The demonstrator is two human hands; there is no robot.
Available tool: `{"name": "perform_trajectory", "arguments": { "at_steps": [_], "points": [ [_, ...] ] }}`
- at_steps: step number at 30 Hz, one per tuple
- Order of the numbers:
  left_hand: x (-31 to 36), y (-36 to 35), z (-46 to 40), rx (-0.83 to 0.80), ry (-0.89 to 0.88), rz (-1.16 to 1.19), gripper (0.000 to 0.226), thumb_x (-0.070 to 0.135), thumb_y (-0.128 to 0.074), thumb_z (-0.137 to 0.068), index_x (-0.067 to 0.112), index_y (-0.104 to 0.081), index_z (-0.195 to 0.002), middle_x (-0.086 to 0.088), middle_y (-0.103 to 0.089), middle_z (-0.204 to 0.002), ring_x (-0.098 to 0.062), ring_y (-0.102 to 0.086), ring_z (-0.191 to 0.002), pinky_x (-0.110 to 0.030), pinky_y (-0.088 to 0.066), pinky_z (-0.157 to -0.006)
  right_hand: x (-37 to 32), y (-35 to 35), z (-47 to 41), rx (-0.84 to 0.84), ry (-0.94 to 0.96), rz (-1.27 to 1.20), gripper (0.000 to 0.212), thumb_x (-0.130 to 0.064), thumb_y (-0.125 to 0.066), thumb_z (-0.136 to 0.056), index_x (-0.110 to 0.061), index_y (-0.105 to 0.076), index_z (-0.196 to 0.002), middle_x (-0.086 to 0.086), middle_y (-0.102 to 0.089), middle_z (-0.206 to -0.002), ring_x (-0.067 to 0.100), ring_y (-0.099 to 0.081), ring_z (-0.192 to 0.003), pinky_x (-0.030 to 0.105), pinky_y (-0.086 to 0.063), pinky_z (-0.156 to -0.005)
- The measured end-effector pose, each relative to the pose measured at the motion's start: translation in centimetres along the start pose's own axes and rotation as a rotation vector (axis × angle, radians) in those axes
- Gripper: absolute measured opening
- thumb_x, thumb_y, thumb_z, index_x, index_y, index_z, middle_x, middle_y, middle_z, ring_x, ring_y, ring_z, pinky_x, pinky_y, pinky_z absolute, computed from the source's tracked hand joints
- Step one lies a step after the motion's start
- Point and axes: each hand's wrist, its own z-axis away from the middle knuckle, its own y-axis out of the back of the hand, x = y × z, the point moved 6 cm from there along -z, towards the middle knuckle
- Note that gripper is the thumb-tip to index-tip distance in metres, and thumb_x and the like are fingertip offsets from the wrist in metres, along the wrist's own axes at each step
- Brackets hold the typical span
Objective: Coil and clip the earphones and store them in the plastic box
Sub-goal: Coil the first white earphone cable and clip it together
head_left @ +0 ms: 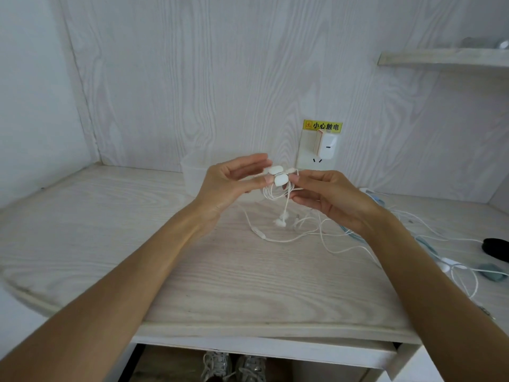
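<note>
- Holding the coiled earphones (275, 193) above the desk (220, 271), both hands meet at a white clip (279, 176) that sits at the top of the coil.
- Left hand (234, 180): fingertips pinch the clip's left side, the other fingers stretched out above it.
- Right hand (327, 194): thumb and forefinger pinch the coil and clip from the right, the remaining fingers curled beneath.
- Earbuds (281, 219) hang below the coil on a short tail; whether every loop lies inside the clip cannot be told.
- Box (192, 175) stands just behind the left hand, against the wall, and looks open on top.
- More white cables (303, 235) lie loose on the desk beneath and to the right, likely other sets.
- To do this step well, I would keep the loops bunched tight with the right pinch while the left presses the clip fully shut.
- Check that no strand slips out and that the hanging tail stays short, so it does not snag the desk cables on the way to the box.
</note>
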Motion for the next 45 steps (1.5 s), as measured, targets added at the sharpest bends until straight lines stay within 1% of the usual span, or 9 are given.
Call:
{"name": "perform_trajectory", "arguments": {
  "at_steps": [6,17,23,27,33,36,40,43,45],
  "points": [
    [-0.2,0.1,-0.2,-0.009,0.056,-0.112,0.011,0.031,-0.065,-0.086,0.034,-0.072,-0.095,0.016,-0.074,-0.090,0.006,-0.066,-0.087,-0.015,-0.046,-0.072,-0.1,0.0,-0.3,0.024,-0.016,-0.009,0.020,-0.015,-0.064,-0.085,-0.007,-0.071,-0.101,0.006,-0.073,-0.094,0.010,-0.069,-0.080,0.014,-0.053,-0.069],
    [3.0,1.0,0.7,-0.156,0.029,-0.310,0.022,0.040,-0.052,-0.093,0.029,-0.071,-0.090,0.024,-0.067,-0.075,0.014,-0.058,-0.077,0.002,-0.037,-0.068,-4.6,-2.2,-0.3,-0.017,-0.018,0.232,0.022,-0.022,-0.068,-0.084,-0.010,-0.072,-0.103,0.005,-0.074,-0.092,0.008,-0.070,-0.081,0.015,-0.054,-0.071],
    [5.1,2.2,1.2,-0.028,0.076,-0.305,0.019,0.034,-0.059,-0.091,0.021,-0.071,-0.097,0.026,-0.061,-0.059,0.017,-0.053,-0.059,0.005,-0.035,-0.058,-4.1,-2.8,1.3,0.242,-0.027,0.038,0.017,-0.022,-0.060,-0.091,-0.014,-0.071,-0.101,0.002,-0.070,-0.097,0.012,-0.067,-0.086,0.017,-0.054,-0.073],
    [5.7,2.5,2.2,-0.060,0.201,-0.356,0.024,0.037,-0.062,-0.089,0.020,-0.072,-0.103,0.014,-0.068,-0.086,0.008,-0.058,-0.076,-0.009,-0.039,-0.066,-3.5,-3.1,3.1,0.282,-0.051,-0.082,0.017,-0.009,-0.055,-0.094,-0.010,-0.070,-0.101,0.005,-0.067,-0.089,0.012,-0.066,-0.073,0.018,-0.057,-0.070],
    [6.2,1.4,3.2,-0.148,0.409,-0.019,0.024,0.022,-0.066,-0.087,0.010,-0.069,-0.107,-0.002,-0.074,-0.102,-0.011,-0.070,-0.094,-0.018,-0.052,-0.073,-5.0,-4.5,4.4,0.304,0.143,0.341,0.031,-0.022,-0.038,-0.101,-0.021,-0.063,-0.120,-0.006,-0.065,-0.111,0.003,-0.059,-0.098,0.015,-0.043,-0.085],
    [6.2,1.0,3.5,-0.070,0.463,0.174,0.027,0.016,-0.072,-0.081,0.006,-0.069,-0.105,-0.007,-0.074,-0.100,-0.012,-0.072,-0.089,-0.016,-0.057,-0.069,-4.4,-6.0,4.3,0.152,0.043,0.217,0.034,-0.027,-0.032,-0.102,-0.023,-0.059,-0.123,-0.005,-0.064,-0.115,0.006,-0.062,-0.102,0.030,-0.045,-0.100],
    [5.6,0.9,3.5,0.063,0.497,0.263,0.022,0.015,-0.078,-0.074,0.006,-0.071,-0.093,-0.004,-0.076,-0.085,-0.008,-0.073,-0.073,-0.017,-0.058,-0.067,-4.3,-7.0,4.4,0.073,0.024,-0.037,0.030,-0.017,-0.046,-0.098,-0.020,-0.046,-0.128,0.004,-0.062,-0.118,0.021,-0.063,-0.108,0.034,-0.049,-0.098],
    [5.2,0.8,3.3,0.109,0.525,0.289,0.018,0.016,-0.080,-0.073,0.009,-0.071,-0.086,-0.001,-0.075,-0.075,-0.007,-0.072,-0.068,-0.018,-0.058,-0.065,-4.4,-7.1,4.5,0.059,0.113,0.262,0.057,-0.011,-0.062,-0.087,-0.023,-0.036,-0.137,-0.004,-0.057,-0.120,0.011,-0.060,-0.109,0.019,-0.049,-0.086],
    [5.3,0.8,3.1,0.094,0.538,0.212,0.022,0.023,-0.083,-0.070,0.013,-0.072,-0.086,0.002,-0.075,-0.077,-0.006,-0.071,-0.070,-0.020,-0.058,-0.065,-4.6,-7.4,4.4,0.078,0.204,0.441,0.044,-0.019,-0.065,-0.087,-0.023,-0.047,-0.127,-0.004,-0.062,-0.112,0.010,-0.062,-0.102,0.019,-0.050,-0.081]
  ]
}}
